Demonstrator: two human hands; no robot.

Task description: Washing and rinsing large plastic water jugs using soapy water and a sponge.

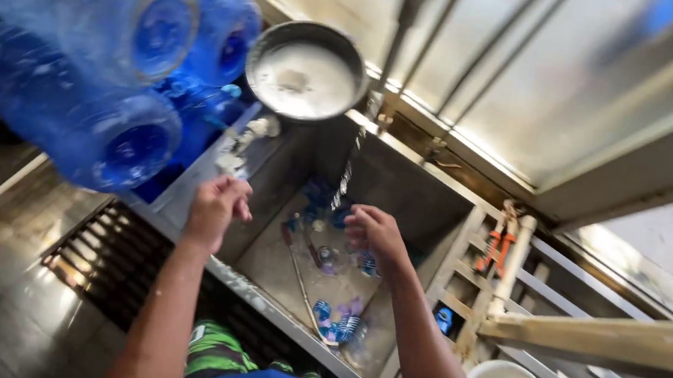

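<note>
Both bare forearms reach over a steel sink (432,195). Left hand (215,207) is clenched (contents unseen); right hand (374,231) curls loosely, grasp unclear, above small blue bottle caps (338,321).

Caps (335,320) in sink (432,194); jugs (104,95) left

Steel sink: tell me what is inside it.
In the steel sink: blue bottle caps, a thin rod, falling water. The right hand covers part of the bottom.
</note>
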